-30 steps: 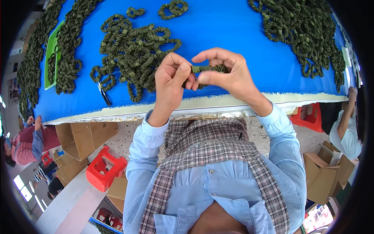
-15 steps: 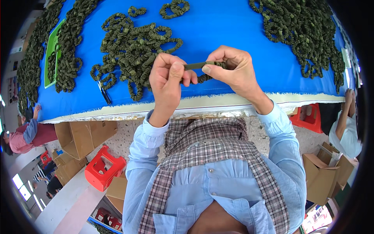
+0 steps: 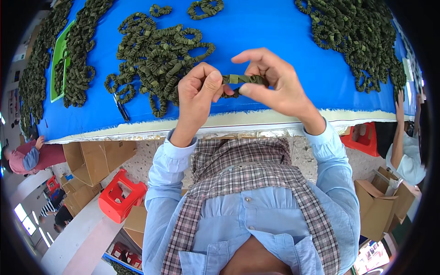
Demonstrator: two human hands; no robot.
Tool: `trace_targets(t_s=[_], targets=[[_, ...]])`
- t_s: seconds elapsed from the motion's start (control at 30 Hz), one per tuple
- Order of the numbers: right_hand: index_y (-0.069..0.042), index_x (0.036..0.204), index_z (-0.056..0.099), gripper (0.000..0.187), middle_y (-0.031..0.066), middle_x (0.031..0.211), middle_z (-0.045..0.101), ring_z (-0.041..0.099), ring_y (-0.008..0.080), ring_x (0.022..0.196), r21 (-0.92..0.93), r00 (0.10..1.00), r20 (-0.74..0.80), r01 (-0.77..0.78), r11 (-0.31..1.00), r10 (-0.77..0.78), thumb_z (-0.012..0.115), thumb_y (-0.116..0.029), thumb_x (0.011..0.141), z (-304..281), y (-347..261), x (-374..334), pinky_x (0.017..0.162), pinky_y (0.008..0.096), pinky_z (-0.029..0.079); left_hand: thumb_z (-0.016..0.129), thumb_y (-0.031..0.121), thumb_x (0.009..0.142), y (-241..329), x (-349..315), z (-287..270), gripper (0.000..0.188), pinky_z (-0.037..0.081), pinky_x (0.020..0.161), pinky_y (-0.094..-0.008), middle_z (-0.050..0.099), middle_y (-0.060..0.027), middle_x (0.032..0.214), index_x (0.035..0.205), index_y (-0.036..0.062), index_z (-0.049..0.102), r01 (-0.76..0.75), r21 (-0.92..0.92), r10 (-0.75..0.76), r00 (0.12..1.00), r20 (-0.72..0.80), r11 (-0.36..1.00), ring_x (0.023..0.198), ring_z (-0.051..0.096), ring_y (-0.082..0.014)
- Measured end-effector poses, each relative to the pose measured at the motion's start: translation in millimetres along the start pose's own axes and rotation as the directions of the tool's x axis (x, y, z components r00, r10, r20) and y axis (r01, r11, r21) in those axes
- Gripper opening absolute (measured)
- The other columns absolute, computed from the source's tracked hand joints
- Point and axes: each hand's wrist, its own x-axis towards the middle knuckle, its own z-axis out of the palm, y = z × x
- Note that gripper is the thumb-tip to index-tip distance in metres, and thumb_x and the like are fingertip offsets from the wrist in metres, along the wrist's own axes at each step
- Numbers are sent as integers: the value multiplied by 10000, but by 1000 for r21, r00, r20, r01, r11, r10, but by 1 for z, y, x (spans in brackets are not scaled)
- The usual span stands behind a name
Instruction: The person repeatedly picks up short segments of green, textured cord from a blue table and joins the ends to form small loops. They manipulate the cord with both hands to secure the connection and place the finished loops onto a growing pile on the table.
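A dark green scrunchie [image 3: 234, 79] stretches between my two hands above the table's front edge, a flat smooth patch showing in its gathered cloth. My left hand [image 3: 198, 90] pinches its left end between thumb and fingers. On the other side, my right hand [image 3: 283, 87] has thumb and forefinger spread wide, while the curled fingers behind them keep the right end; their exact grip is partly hidden. Just beyond my left hand lies a heap of similar scrunchies [image 3: 158, 55] on the blue tabletop [image 3: 256, 27].
More scrunchies pile up at the right [image 3: 341, 32] and left [image 3: 80, 59], beside a green tray [image 3: 58, 68]. Dark-handled snips [image 3: 122, 110] lie near the front edge. Below are a red stool [image 3: 121, 195] and cardboard boxes [image 3: 107, 158]. Other people stand at both sides.
My right thumb and forefinger have parted from their pinch on the scrunchie, the forefinger lifting away. The band's flat patch now shows between my hands; my left hand keeps its pinch.
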Motion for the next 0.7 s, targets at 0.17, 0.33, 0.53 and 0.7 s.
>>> trace_targets(t_s=[0.17, 0.33, 0.53, 0.7], targets=[[-51, 975, 708, 283, 16, 774, 656, 436, 72, 522, -301, 978, -75, 165, 939, -196, 798, -149, 726, 16, 6, 4, 452, 229, 342, 547, 245, 971, -2, -4, 14, 273, 395, 520, -190, 494, 20, 619, 787, 43, 535, -34, 168, 43, 998, -53, 985, 553, 450, -36], [-46, 890, 719, 144, 13, 738, 655, 465, 49, 518, -185, 969, -128, 188, 965, -213, 760, -107, 766, 14, 14, 3, 450, 221, 344, 541, 239, 973, -3, -7, 14, 252, 352, 496, -189, 529, 12, 636, 813, 45, 537, -86, 196, 99, 993, -56, 977, 550, 451, -37], [-26, 833, 710, 73, 4, 701, 632, 467, 28, 532, -210, 988, -81, 114, 971, -134, 739, -72, 784, 3, 6, 2, 448, 215, 336, 532, 221, 976, -4, -8, 8, 224, 359, 520, -191, 546, -1, 646, 840, 43, 536, -172, 75, 179, 978, -105, 982, 576, 463, -39], [-13, 929, 685, 153, 5, 728, 631, 484, 42, 559, -128, 989, -99, 95, 987, -108, 732, -50, 788, 3, 12, 3, 475, 221, 359, 537, 211, 974, -6, -5, 7, 213, 363, 529, -189, 550, -5, 658, 842, 44, 535, -138, -124, 122, 984, -126, 983, 584, 456, -37]])
